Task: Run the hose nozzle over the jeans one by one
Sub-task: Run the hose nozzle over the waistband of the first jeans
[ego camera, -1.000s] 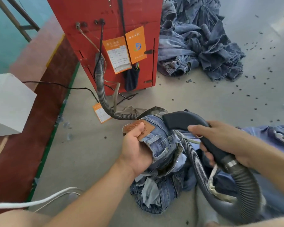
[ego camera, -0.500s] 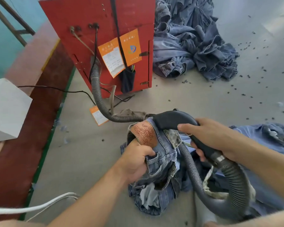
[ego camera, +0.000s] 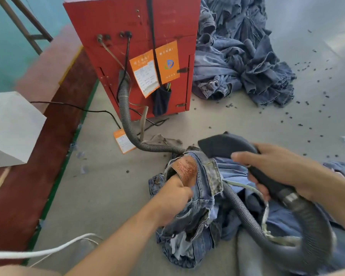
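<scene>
My left hand (ego camera: 173,198) gripped the jeans (ego camera: 199,198) at lower centre by the waistband, and my right hand (ego camera: 277,168) clasped the hose nozzle (ego camera: 225,144) above them. Around lay grey floor (ego camera: 100,196), a red machine (ego camera: 139,46) at upper centre and a denim heap (ego camera: 243,56) at upper right.

Head-worn, wide-angle; looking forward and down, close over both forearms; floor (ego camera: 100,196) filling the frame; red cabinet (ego camera: 131,32) farther ahead.
</scene>
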Demonstrator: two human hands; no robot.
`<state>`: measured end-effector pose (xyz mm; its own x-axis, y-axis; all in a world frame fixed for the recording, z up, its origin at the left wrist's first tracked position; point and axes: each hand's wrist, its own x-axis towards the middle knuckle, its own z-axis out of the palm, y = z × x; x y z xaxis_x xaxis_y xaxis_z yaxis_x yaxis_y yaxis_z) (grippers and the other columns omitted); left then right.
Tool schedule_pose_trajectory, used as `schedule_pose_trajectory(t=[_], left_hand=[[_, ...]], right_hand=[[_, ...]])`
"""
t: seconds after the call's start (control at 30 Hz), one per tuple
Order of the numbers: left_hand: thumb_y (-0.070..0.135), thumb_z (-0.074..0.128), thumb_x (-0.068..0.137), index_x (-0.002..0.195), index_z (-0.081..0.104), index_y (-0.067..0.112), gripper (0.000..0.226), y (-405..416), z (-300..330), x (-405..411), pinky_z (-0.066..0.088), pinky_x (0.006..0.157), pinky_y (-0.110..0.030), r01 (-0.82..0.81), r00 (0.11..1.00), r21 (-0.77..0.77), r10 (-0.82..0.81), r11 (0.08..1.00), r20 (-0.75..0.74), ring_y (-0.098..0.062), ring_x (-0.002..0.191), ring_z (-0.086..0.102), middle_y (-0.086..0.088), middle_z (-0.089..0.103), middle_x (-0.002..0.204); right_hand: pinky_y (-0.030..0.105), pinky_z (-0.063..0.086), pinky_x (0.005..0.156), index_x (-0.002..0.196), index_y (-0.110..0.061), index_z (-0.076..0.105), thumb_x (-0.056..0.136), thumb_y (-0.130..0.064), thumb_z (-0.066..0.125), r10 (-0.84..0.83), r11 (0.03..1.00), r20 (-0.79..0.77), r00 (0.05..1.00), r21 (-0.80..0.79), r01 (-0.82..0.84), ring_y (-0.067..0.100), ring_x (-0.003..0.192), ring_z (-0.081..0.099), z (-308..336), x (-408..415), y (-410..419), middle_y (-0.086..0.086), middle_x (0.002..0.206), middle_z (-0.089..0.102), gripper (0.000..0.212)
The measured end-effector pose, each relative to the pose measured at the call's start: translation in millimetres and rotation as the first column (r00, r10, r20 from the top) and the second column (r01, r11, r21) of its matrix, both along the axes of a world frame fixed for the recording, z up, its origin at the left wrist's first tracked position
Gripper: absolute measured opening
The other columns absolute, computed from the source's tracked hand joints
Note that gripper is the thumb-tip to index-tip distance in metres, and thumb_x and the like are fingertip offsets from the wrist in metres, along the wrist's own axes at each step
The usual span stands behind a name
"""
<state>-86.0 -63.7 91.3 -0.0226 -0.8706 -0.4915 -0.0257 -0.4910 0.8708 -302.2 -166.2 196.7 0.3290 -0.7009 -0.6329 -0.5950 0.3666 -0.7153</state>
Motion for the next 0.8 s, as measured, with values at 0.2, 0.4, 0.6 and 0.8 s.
schedule_pose_trajectory(t=[0.2, 0.4, 0.6, 0.8], left_hand=[[0.011, 0.047, 0.069, 0.085, 0.066, 0.055, 0.050, 9, 2, 0, 0.024, 0.047, -0.026, 0.072, 0.997, -0.002, -0.072, 0.997, 0.031, -0.013, 0.048, 0.029, 0.011, 0.040, 0.053], [0.012, 0.041, 0.073, 0.100, 0.062, 0.067, 0.065, 9, 1, 9, 0.035, 0.049, -0.020, 0.163, 0.982, -0.016, -0.161, 0.986, 0.097, -0.006, 0.050, 0.037, 0.018, 0.059, 0.062], [0.007, 0.043, 0.071, 0.085, 0.067, 0.062, 0.062, 19, 13, 6, 0.039, 0.050, -0.012, 0.194, 0.979, -0.016, -0.192, 0.981, 0.073, 0.003, 0.049, 0.047, 0.025, 0.059, 0.059], [-0.018, 0.053, 0.058, 0.109, 0.049, -0.025, 0.051, 13, 25, 28, 0.060, 0.074, -0.045, -0.172, 0.824, 0.106, 0.202, 0.979, -0.529, -0.042, 0.086, 0.050, -0.021, 0.048, 0.102]], right_hand=[[0.036, 0.054, 0.045, 0.107, -0.005, 0.055, 0.100, -0.033, 0.065, -0.069, 0.996, -0.083, 0.994, -0.061, 0.064, 0.025, 0.041, 0.051, -15, 22, -4, 0.013, 0.061, 0.054, 0.031], [0.037, 0.055, 0.049, 0.107, -0.016, 0.060, 0.083, -0.049, 0.075, 0.033, 0.998, -0.020, 0.999, 0.056, -0.032, 0.027, 0.044, 0.054, 4, 8, -10, 0.012, 0.061, 0.059, 0.043], [0.040, 0.057, 0.052, 0.108, -0.007, 0.057, 0.100, -0.033, 0.065, -0.015, 0.992, -0.174, 0.985, -0.122, -0.006, 0.025, 0.043, 0.052, -10, 13, -21, 0.014, 0.066, 0.053, 0.028], [0.029, 0.050, 0.046, 0.095, -0.037, 0.066, 0.095, -0.047, 0.068, 0.291, 0.954, -0.096, 0.952, -0.046, -0.297, 0.022, 0.042, 0.056, 20, -16, -2, 0.004, 0.059, 0.063, 0.010]])
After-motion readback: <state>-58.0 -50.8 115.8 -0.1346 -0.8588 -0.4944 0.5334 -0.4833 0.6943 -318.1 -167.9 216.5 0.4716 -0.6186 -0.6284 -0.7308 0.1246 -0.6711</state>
